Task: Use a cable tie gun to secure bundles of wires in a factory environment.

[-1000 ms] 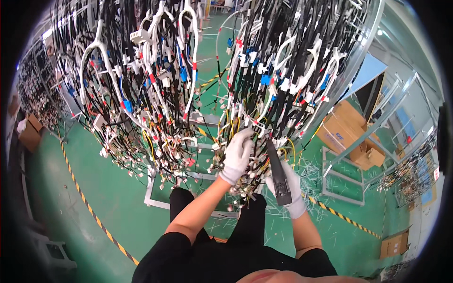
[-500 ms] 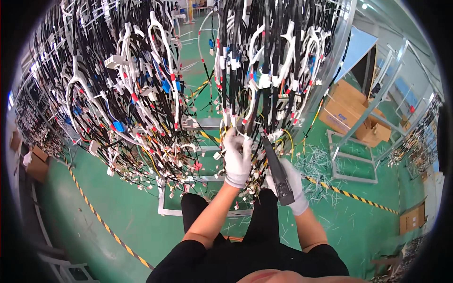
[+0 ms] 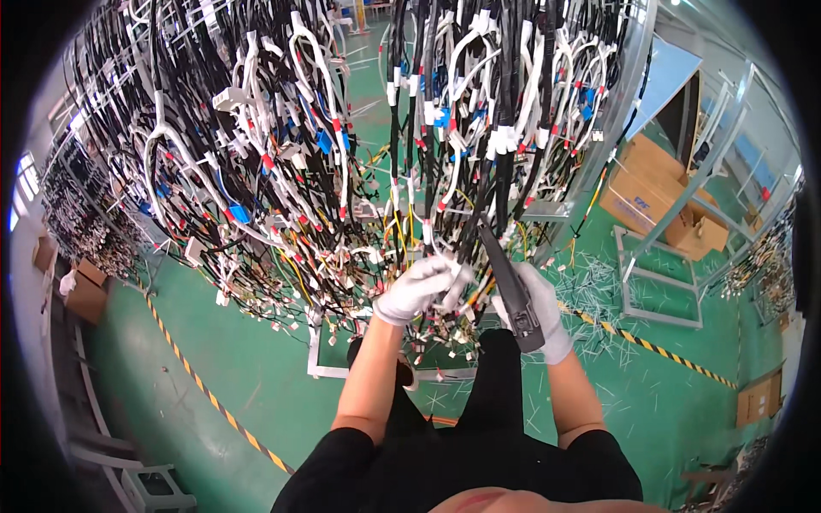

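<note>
At the centre of the frame the left hand (image 3: 421, 286), in a white glove, is closed around a cluster of dangling wire ends (image 3: 453, 282) at the bottom of the hanging wire harnesses (image 3: 342, 154) that fill the upper half of the picture. Just to its right, the gloved right hand (image 3: 539, 312) is wrapped around the grip of a dark cable-tie gun (image 3: 511, 286), whose nose points up and left into the same cluster. Compared with a second ago, the two hands sit closer together and the tool's tip has moved in toward the wires pinched by the left hand, so the work on that bundle looks to be in its fastening or trimming stage rather than the searching stage. Cut tie offcuts (image 3: 599, 282) litter the green floor (image 3: 214, 376) at right of centre, beside a yellow-black floor stripe (image 3: 650, 346); cardboard boxes (image 3: 650, 197) stand at upper right.
</note>
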`<state>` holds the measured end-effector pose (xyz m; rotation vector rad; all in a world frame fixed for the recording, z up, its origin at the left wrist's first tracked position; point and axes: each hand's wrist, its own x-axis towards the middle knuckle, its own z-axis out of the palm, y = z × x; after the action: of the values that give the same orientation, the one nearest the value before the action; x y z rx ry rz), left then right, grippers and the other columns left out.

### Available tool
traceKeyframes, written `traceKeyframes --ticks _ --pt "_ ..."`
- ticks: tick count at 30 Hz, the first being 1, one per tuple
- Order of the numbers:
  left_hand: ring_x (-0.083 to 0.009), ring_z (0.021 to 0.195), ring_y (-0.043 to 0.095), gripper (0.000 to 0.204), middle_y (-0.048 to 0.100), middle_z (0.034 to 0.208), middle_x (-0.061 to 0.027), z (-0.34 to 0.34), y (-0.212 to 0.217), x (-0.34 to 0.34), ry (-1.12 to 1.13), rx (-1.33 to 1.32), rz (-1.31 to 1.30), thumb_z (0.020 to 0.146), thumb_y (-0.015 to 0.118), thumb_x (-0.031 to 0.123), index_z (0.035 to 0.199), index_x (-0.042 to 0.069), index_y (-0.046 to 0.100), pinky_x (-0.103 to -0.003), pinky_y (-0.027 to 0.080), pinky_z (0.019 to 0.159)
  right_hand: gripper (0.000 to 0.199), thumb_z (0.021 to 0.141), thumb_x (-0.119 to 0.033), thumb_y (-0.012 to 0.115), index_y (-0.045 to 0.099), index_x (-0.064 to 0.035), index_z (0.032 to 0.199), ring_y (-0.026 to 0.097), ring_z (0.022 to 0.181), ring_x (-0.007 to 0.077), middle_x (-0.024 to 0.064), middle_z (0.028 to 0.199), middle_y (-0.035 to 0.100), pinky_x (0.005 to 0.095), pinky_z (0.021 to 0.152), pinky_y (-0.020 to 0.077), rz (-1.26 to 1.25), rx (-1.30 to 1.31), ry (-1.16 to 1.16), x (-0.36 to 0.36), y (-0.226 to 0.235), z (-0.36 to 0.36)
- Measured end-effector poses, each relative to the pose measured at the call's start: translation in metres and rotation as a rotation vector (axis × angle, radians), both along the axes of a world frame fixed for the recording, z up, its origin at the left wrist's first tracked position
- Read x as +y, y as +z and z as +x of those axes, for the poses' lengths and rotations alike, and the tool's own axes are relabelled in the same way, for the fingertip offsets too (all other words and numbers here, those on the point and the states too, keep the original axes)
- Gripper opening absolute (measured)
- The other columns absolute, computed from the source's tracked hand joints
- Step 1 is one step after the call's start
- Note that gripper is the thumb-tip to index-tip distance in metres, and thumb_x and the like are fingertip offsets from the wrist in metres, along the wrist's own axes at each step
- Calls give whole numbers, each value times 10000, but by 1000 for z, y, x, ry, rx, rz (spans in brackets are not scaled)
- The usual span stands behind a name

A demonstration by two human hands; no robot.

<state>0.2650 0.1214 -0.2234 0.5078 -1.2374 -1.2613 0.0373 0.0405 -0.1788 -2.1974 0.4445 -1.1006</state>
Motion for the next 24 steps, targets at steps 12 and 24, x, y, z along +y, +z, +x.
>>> traceKeyframes --ticks 12,24 --pt "-220 798 689 630 686 1004 -171 -30 20 24 -147 -16 51 945 627 129 1472 -55 335 -333 555 728 357 755 -31 726 602 2 1088 636 789 315 146 893 605 353 714 501 79 52 39 -27 -8 -11" --pt "-51 531 449 259 550 673 -11 -67 0 -4 411 -138 0 971 622 209 1100 -16 623 -230 334 474 338 817 -194 754 612 3 1052 622 707 233 110 820 596 335 655 492 15 89 64 -28 -4 -20"
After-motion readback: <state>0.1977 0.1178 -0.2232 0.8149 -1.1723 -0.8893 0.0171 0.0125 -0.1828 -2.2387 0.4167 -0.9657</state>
